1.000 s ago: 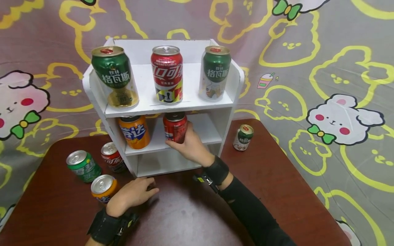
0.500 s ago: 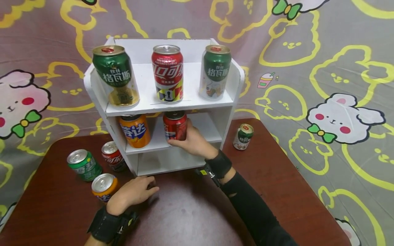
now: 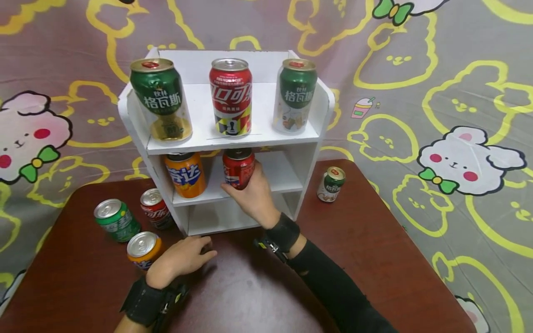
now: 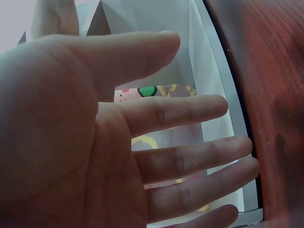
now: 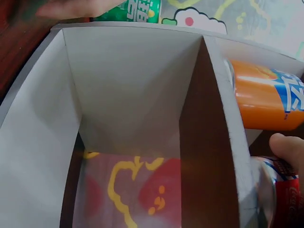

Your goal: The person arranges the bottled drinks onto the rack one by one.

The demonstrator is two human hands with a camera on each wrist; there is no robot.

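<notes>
My right hand (image 3: pixel 250 194) grips a red cola can (image 3: pixel 238 168) upright on the middle shelf of a white three-tier rack (image 3: pixel 310 159), beside an orange soda can (image 3: pixel 185 174). In the right wrist view the red cola can (image 5: pixel 280 197) shows at the lower right under my thumb, with the orange soda can (image 5: pixel 268 102) above it. My left hand (image 3: pixel 183 256) rests palm down with straight fingers on the dark wooden table (image 3: pixel 374 249) in front of the rack's foot. The left wrist view shows the left hand (image 4: pixel 118 156) with fingers spread before the rack's lowest opening.
On the top shelf stand a green can (image 3: pixel 160 99), a red cola can (image 3: pixel 230 96) and another green can (image 3: pixel 294 96). Left of the rack stand a green can (image 3: pixel 116 219), a red can (image 3: pixel 155 208) and an orange can (image 3: pixel 143 249). A small green can (image 3: pixel 330 184) stands to the right.
My right hand has pushed the red cola can slightly deeper and higher on the middle shelf. The left hand has stayed where it was.
</notes>
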